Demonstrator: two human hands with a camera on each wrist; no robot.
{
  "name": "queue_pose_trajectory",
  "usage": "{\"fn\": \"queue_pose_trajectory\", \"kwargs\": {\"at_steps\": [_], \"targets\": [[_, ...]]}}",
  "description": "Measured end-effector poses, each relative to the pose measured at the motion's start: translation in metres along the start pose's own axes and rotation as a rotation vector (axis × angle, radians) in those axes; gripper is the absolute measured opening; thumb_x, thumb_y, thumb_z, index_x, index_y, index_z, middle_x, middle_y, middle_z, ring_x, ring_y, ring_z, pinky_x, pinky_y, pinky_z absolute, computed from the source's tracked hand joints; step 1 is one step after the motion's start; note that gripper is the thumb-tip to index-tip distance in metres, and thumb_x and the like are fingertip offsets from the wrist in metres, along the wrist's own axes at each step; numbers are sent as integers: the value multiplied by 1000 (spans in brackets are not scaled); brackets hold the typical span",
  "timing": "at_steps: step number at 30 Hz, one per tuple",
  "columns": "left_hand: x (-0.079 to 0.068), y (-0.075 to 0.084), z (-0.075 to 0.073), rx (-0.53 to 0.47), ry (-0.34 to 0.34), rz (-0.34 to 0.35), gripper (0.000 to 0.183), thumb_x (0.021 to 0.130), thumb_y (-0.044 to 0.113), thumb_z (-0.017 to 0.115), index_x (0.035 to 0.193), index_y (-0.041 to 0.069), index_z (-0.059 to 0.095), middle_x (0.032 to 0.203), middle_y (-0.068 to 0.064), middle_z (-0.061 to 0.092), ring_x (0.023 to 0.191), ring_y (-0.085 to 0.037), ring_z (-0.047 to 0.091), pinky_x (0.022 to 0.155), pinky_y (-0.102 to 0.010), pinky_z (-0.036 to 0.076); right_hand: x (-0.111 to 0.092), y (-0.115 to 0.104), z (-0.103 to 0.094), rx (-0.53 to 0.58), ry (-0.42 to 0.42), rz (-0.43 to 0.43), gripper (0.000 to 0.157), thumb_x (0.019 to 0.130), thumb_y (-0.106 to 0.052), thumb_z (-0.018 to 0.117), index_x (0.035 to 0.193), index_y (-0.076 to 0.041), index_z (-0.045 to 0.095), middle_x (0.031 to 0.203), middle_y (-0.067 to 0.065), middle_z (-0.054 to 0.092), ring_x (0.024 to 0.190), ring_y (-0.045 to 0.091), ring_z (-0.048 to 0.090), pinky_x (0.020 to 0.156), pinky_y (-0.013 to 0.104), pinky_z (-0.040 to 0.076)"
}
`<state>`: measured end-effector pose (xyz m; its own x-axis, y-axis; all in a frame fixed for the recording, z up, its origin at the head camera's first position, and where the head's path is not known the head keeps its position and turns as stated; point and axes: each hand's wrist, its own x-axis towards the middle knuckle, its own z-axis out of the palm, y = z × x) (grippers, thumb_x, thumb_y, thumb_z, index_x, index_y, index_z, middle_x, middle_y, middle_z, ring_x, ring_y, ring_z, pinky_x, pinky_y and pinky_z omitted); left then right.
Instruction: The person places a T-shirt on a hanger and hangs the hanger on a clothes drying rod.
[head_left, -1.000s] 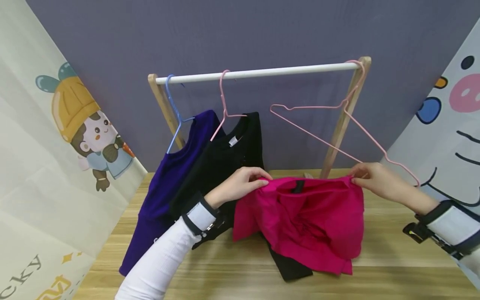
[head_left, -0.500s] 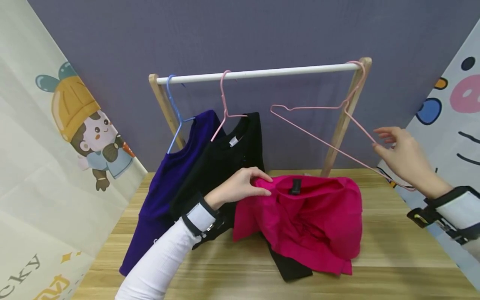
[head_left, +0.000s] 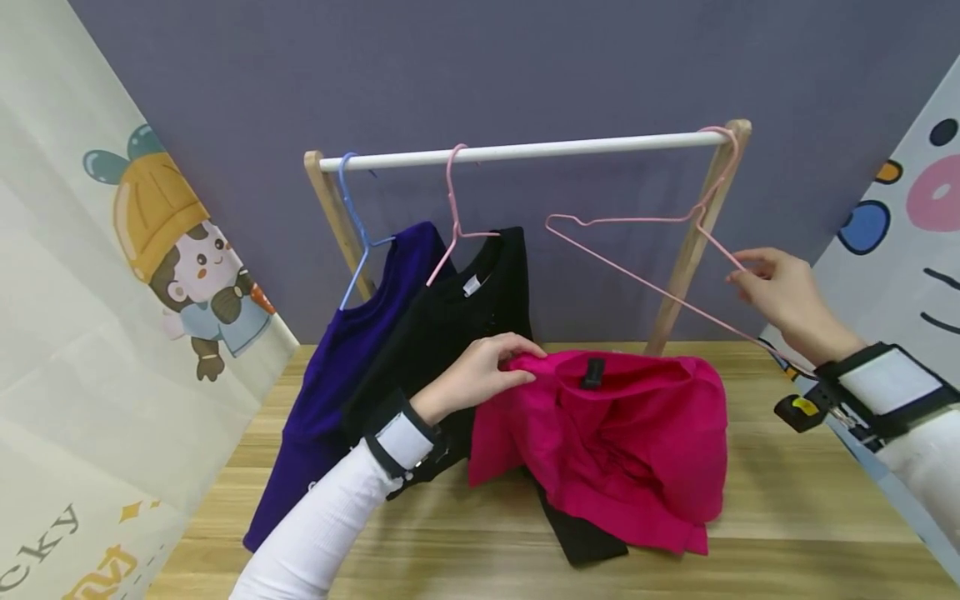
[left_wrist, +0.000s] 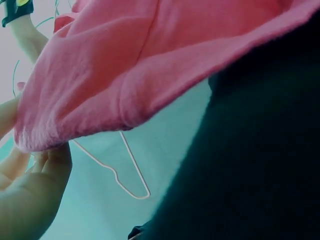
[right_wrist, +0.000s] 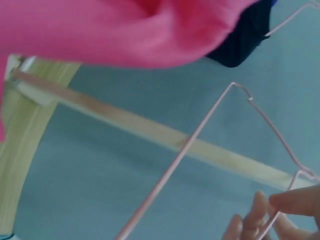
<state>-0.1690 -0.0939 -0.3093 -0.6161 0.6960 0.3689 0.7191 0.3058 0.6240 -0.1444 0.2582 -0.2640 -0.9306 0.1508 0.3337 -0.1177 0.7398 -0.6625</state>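
Observation:
My left hand (head_left: 480,371) pinches the upper left edge of a magenta garment (head_left: 645,442), held bunched above the table. The garment's opening faces up, with a black label inside its rim. In the left wrist view, fingers (left_wrist: 52,162) lie on both sides of the cloth's edge. My right hand (head_left: 783,300) pinches the right arm of a pink wire hanger (head_left: 637,220), near its neck. That hanger hooks over the right end of the rail and is tilted. The right wrist view shows thumb and fingers (right_wrist: 295,200) closed round the wire.
A white rail (head_left: 570,150) on wooden posts spans the back. A purple garment (head_left: 330,392) hangs on a blue hanger (head_left: 348,208), beside a black top (head_left: 450,325) on another pink hanger. Black fabric (head_left: 581,533) shows beneath the magenta garment, over the wooden table (head_left: 810,517).
My right hand has let go of the magenta garment's right edge, moved up and right, and taken hold of the pink hanger's arm. My left hand stays on the garment.

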Motion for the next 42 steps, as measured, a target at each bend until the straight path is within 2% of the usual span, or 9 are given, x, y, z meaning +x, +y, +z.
{"fn": "queue_pose_trajectory", "kwargs": {"at_steps": [6,10,21,26,31,33,37,38,42], "targets": [[0,0,1,-4,67,-1,11,78,10,65,89,10,63,79,-3,63,61,-4,51,58,-25,45,7,-12,2,96,8,91,48,91,-36,41,123,0,43,103,3,46,82,10,42,63,17,37],[-1,-1,1,8,79,-6,6,79,13,64,85,10,63,74,-1,62,60,-5,50,56,-25,44,9,-13,-1,209,21,130,50,87,-42,46,122,-6,46,95,-10,46,81,9,39,65,17,36],[-2,-5,1,21,106,-1,7,80,15,64,86,11,63,71,1,60,57,-7,47,53,-26,43,-4,-9,-28,351,72,131,36,83,-33,57,116,-18,55,87,-21,54,77,4,43,59,9,35],[-2,-8,0,34,131,1,7,80,16,63,85,12,63,70,2,58,55,-7,45,52,-26,42,-17,7,-43,248,20,167,39,86,-38,51,121,-20,49,85,-16,49,76,7,37,53,27,25],[-2,-9,0,41,158,5,7,80,15,63,86,11,63,70,0,58,56,-8,45,51,-27,42,-29,28,-57,184,3,179,37,88,-38,48,122,-23,48,86,-17,45,80,4,36,73,28,31],[-2,-9,0,46,171,0,6,80,15,63,85,10,63,70,0,58,56,-8,45,51,-27,41,-34,34,-61,185,3,166,33,88,-36,47,119,-24,50,86,-17,45,78,2,37,83,36,25],[-3,-9,0,54,189,-10,7,80,16,63,84,11,64,70,0,59,55,-7,44,51,-27,40,-45,44,-66,207,-3,121,21,89,-24,50,108,-24,59,78,-25,49,71,-11,42,60,25,29],[-3,-9,0,55,191,-12,6,80,16,63,84,11,64,70,1,59,55,-7,44,50,-27,40,-48,44,-66,194,-9,117,20,89,-23,50,107,-26,60,78,-28,48,72,-13,42,62,33,26],[-3,-9,0,53,194,-9,6,80,16,63,84,11,64,70,1,59,55,-7,44,50,-27,40,-60,48,-66,126,19,76,18,87,-18,54,95,-32,63,70,-28,50,65,-11,36,49,29,19]]}}
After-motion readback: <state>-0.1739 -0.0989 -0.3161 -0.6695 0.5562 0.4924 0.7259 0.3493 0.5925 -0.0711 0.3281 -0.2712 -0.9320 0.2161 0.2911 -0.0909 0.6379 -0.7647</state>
